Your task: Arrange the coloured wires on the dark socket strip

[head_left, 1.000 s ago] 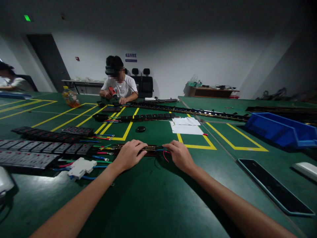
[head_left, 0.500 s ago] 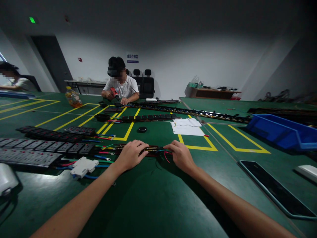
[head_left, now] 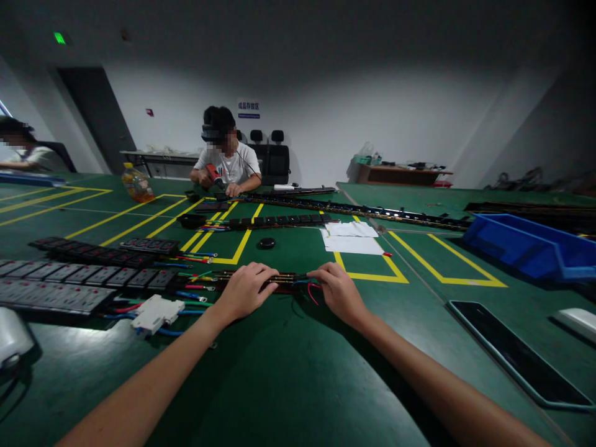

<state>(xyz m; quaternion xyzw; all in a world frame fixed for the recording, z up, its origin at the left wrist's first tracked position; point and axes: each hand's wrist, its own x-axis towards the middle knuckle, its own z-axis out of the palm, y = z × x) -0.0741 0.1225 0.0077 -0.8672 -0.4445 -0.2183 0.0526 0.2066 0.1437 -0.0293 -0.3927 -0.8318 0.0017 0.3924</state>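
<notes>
A narrow dark strip with brass-coloured bars [head_left: 287,279] lies across the green table in front of me. My left hand [head_left: 249,287] rests over it, with fingers and thumb closed about the strip. At its right end come out thin wires [head_left: 313,287], red, blue and black. My right hand [head_left: 339,288] pinches these wires between thumb and fingers; the exact grip point is partly hidden. Left of my left hand, cable ends with metal ring lugs [head_left: 205,288] reach out from black socket strips [head_left: 88,274]. A white plastic block [head_left: 156,313] sits on the cables.
A blue bin [head_left: 526,248], a phone [head_left: 516,354] and white paper [head_left: 354,239] lie on the right side. A small black disc [head_left: 267,243] is beyond my hands. Across the table, a co-worker [head_left: 228,164] holds a red power tool near long strips. A bottle [head_left: 137,183] stands far left.
Both hands keep nearly the same place and grip. The view has shifted very slightly.
</notes>
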